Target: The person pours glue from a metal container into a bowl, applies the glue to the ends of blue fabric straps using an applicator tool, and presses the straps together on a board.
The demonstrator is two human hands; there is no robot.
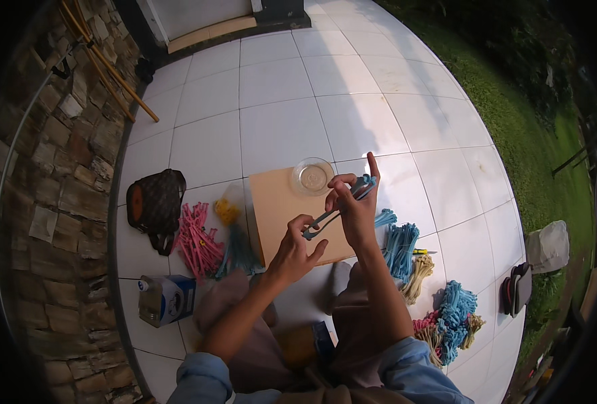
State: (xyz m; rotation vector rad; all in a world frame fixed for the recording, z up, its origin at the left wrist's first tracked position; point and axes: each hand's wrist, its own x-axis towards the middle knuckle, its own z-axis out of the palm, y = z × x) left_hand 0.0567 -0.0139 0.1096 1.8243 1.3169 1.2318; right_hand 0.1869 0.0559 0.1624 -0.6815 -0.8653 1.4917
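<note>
A thin blue-grey strap, doubled into a narrow loop [324, 219], is stretched between my two hands above a beige board [271, 202]. My left hand [293, 250] pinches its lower end, with the thumb apart from the strap. Higher and to the right, my right hand [356, 210] is closed around the upper end, its index finger pointing up. Lighter blue bits of strap stick out between its fingers. On the board's far right part stands a clear round bowl [313, 176], just beyond my hands.
Pink straps [199, 244], teal straps [238, 252], a brown bag [156, 209] and a metal can [167, 301] lie left. Right are blue bundles [402, 249], beige bundles [417, 277], a yellow-handled screwdriver [425, 252] and a mixed pile [454, 316]. A stone wall [63, 236] borders the tiles.
</note>
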